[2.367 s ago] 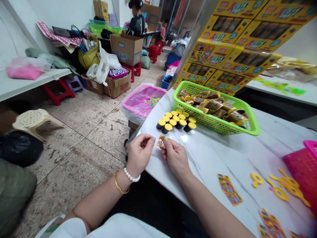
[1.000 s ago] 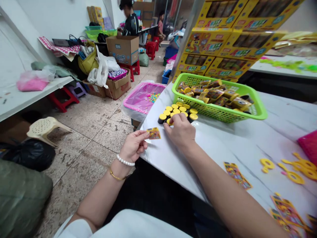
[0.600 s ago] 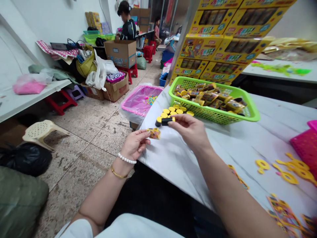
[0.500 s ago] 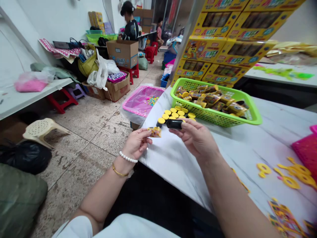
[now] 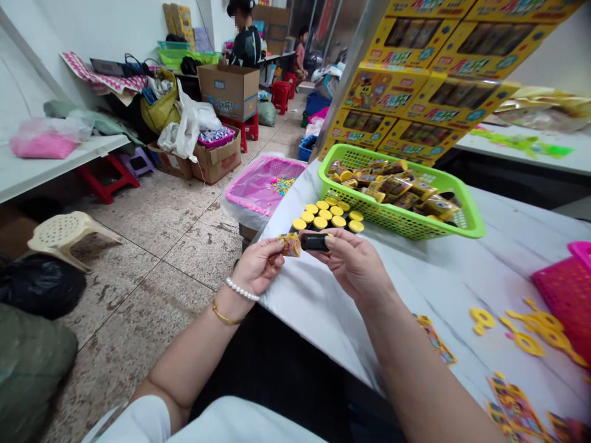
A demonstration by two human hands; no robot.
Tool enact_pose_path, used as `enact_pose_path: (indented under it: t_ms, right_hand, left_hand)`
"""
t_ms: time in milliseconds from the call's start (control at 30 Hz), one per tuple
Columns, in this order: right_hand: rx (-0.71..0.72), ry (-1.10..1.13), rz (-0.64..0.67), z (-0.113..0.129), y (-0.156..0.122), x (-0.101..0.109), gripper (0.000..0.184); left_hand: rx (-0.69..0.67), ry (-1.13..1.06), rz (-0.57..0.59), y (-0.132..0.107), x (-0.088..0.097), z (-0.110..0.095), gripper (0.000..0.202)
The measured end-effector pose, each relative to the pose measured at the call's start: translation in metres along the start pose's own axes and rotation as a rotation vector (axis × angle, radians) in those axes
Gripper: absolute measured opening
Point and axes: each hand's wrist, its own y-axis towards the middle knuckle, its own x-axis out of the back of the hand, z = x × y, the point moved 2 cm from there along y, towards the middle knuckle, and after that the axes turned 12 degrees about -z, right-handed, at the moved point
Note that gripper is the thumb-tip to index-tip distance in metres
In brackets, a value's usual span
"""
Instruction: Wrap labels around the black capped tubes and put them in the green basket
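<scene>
Over the table's near-left corner, my left hand (image 5: 260, 263) pinches a small printed yellow wrapper sleeve (image 5: 290, 245) between thumb and fingers. My right hand (image 5: 353, 255) grips a small black bottle (image 5: 314, 242) lying sideways, its end right at the sleeve's opening; whether it has entered the sleeve I cannot tell. Just behind them stand several black bottles with yellow caps (image 5: 324, 214) in rows. A green basket (image 5: 473, 224) beyond holds several wrapped yellow-and-black bottles (image 5: 392, 184).
Stacked yellow boxes (image 5: 392, 89) rise behind the basket. A pink lined basket (image 5: 240, 195) with colourful beads is left of the table. Yellow plastic ring pieces (image 5: 530, 332), printed cards (image 5: 517, 406) and a magenta basket (image 5: 563, 295) lie right. A person (image 5: 244, 43) is in the background.
My right hand has brought the black bottle leftward, closing the gap to the wrapper sleeve. The left hand keeps its pinch on the sleeve. The view has shifted slightly.
</scene>
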Motion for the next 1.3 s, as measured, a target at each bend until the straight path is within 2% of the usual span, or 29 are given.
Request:
enact_pose_path:
  t_ms: [200, 400, 500, 600, 767, 800, 867, 933, 1033, 1100, 1167, 1300]
  right_hand:
    - [0.02, -0.103, -0.103, -0.006, 0.003, 0.001, 0.042]
    - [0.252, -0.297, -0.138, -0.005, -0.001, -0.002, 0.036]
    - [0.327, -0.32, -0.136, -0.006, -0.003, -0.005, 0.031]
    - [0.355, -0.289, -0.13, -0.006, -0.003, -0.005, 0.03]
    - [0.41, -0.251, -0.154, 0.001, -0.004, -0.001, 0.031]
    - [0.417, -0.25, -0.143, 0.002, -0.004, -0.001, 0.031]
    - [0.423, -0.256, -0.1, 0.0, -0.006, -0.002, 0.029]
    - [0.437, -0.294, -0.049, -0.003, -0.007, -0.003, 0.029]
    - [0.529, -0.446, 0.025, -0.004, -0.006, -0.004, 0.028]
    - [0.623, -0.57, 0.033, 0.003, -0.007, -0.002, 0.022]
    - [0.708, -0.649, -0.044, 0.016, -0.01, 0.004, 0.017]
    - [0.804, -0.582, -0.306, 0.047, -0.018, 0.027, 0.029]
  left_hand:
    - [0.035, -0.041, 0.021, 0.006, 0.0, 0.006, 0.007]
    - [0.042, -0.069, 0.036, 0.007, 0.0, 0.005, 0.004]
    - [0.013, -0.067, 0.029, 0.008, 0.001, 0.007, 0.006]
    - [-0.067, -0.043, 0.017, 0.007, 0.002, 0.011, 0.014]
    - [-0.344, 0.005, -0.038, -0.001, 0.007, 0.0, 0.04]
    - [-0.356, 0.045, -0.011, -0.001, 0.008, -0.003, 0.047]
    - [-0.296, 0.147, 0.108, -0.001, 0.008, -0.007, 0.058]
    - [-0.215, 0.218, 0.211, 0.002, 0.009, -0.009, 0.056]
    - [-0.205, 0.225, 0.212, 0.01, 0.008, -0.009, 0.045]
    - [-0.218, 0.22, 0.203, 0.015, 0.0, -0.009, 0.042]
    - [-0.221, 0.228, 0.237, 0.015, -0.018, -0.009, 0.045]
    - [-0.288, 0.246, 0.379, 0.012, -0.075, -0.012, 0.051]
